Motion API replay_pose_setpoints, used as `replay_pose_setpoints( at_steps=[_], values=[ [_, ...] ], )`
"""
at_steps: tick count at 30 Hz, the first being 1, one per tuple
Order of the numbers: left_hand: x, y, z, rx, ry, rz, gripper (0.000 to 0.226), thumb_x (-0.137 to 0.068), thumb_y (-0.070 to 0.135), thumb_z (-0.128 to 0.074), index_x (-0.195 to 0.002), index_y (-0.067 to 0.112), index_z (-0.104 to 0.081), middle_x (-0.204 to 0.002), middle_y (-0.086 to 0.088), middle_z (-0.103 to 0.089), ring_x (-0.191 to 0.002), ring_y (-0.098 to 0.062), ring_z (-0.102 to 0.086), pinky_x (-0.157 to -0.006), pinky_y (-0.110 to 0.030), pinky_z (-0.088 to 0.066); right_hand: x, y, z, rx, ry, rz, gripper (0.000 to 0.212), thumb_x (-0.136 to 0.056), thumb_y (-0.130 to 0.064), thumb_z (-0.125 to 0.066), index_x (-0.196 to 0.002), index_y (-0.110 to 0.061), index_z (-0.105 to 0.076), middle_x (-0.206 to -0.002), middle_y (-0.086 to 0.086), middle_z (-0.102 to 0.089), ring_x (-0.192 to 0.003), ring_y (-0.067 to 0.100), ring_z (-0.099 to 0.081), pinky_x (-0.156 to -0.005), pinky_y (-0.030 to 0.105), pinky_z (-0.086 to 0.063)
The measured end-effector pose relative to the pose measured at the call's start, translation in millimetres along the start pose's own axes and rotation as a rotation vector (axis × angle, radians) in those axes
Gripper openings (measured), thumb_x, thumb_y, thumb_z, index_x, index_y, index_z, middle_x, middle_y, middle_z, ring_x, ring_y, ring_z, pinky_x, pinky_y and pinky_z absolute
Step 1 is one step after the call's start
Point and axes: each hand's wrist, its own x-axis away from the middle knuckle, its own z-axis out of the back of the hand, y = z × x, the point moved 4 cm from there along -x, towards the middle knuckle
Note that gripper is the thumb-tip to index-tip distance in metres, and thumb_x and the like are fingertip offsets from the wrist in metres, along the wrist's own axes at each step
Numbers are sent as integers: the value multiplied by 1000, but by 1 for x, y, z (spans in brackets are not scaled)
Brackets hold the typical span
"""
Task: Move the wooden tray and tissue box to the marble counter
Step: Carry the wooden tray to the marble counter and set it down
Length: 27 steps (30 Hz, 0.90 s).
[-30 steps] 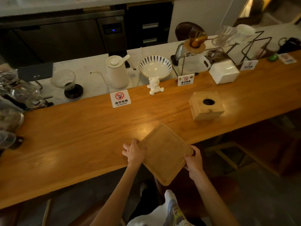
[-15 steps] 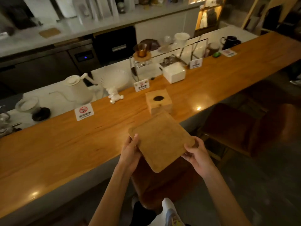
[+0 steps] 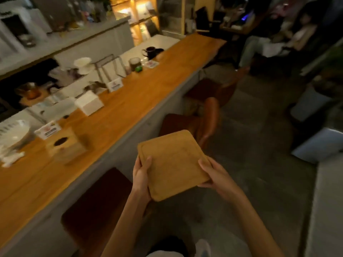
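Observation:
A square wooden tray [image 3: 173, 164] is held in the air in front of me, away from the wooden bar top [image 3: 115, 117], over the floor. My left hand [image 3: 141, 178] grips its left edge and my right hand [image 3: 216, 174] grips its right corner. The wooden tissue box [image 3: 65, 145] with a dark oval hole in its top stands on the bar top to the left, apart from both hands. Behind the bar top runs a pale marble counter [image 3: 157, 40] with coffee gear on it.
A white box [image 3: 89, 104], small sign cards [image 3: 115, 85], a wire stand [image 3: 109, 65] and a dark mug [image 3: 151, 51] line the bar's far side. Brown stools [image 3: 202, 125] stand along the bar. A pale ledge [image 3: 326, 201] is at right. People sit at the back right.
The tray has been lifted off the bar top and carried back and to the right. My view has swung right, so the tissue box now lies far to the left.

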Motion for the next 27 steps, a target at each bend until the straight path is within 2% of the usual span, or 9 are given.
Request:
replay_pose_setpoints(
  at_steps=[2, 4, 7, 11, 14, 18, 22, 24, 27],
  values=[
    [-15, -6, -47, -42, -79, 19, 63, -90, 42, -64, -148, 34, -39, -142, -3, -50, -121, -33, -54, -100, -62, -43, -2, -11, 44, -21, 62, 15, 24, -88, -53, -66, -110, -44, -62, -124, -8, -61, -106, 13, -65, -67, 35, -62],
    [-29, -8, -88, -83, -135, 39, 68, -87, 43, -66, -148, 33, -38, -144, -4, -50, -123, -33, -54, -104, -63, -40, -7, -21, 80, -31, 138, 6, 35, -82, -58, -67, -108, -35, -66, -118, -5, -67, -96, 12, -71, -63, 34, -62],
    [-55, -9, -151, -108, -228, 60, 65, -89, 43, -64, -148, 34, -37, -142, -1, -51, -121, -30, -55, -101, -60, -44, -27, -42, 129, -13, 258, 67, 62, -71, -69, -69, -112, -22, -70, -106, 0, -76, -84, 13, -76, -57, 33, -60],
    [-94, -8, -229, -107, -345, 160, 73, -78, 53, -72, -143, 37, -42, -135, 0, -57, -119, -31, -59, -99, -60, -47, -73, -82, 183, -86, 364, 162, 69, -72, -66, -71, -119, -14, -68, -110, 6, -76, -88, 18, -76, -57, 34, -59],
    [-137, 3, -289, -192, -347, 183, 82, -74, 52, -77, -144, 32, -40, -136, -3, -55, -120, -32, -57, -102, -61, -44, -117, -124, 221, -103, 402, 202, 64, -77, -62, -69, -120, -14, -67, -109, 5, -76, -87, 15, -76, -58, 30, -60],
    [-206, 24, -378, -229, -305, 104, 72, -84, 41, -71, -146, 24, -38, -136, -5, -55, -116, -29, -59, -99, -58, -49, -178, -186, 273, -116, 445, 218, 51, -80, -59, -66, -111, -19, -69, -99, -2, -79, -86, 10, -75, -60, 21, -58],
    [-269, 44, -484, -201, -310, 106, 83, -76, 42, -75, -148, 22, -38, -135, -7, -55, -117, -32, -60, -99, -60, -48, -234, -250, 347, -247, 450, 185, 40, -87, -50, -63, -113, -19, -65, -114, 3, -70, -99, 22, -72, -62, 35, -63],
    [-291, 48, -528, -191, -323, 121, 83, -77, 40, -74, -149, 24, -36, -136, -7, -54, -117, -33, -59, -100, -61, -47, -256, -278, 385, -257, 457, 187, 42, -81, -47, -65, -112, -19, -66, -116, 3, -70, -98, 18, -73, -66, 39, -64],
    [-339, 45, -600, -207, -325, 135, 83, -75, 42, -75, -148, 25, -38, -135, -6, -55, -115, -31, -60, -99, -59, -48, -304, -328, 448, -85, 414, 189, 35, -85, -44, -65, -115, -25, -65, -118, -2, -71, -97, 9, -72, -69, 29, -61]
  ],
)
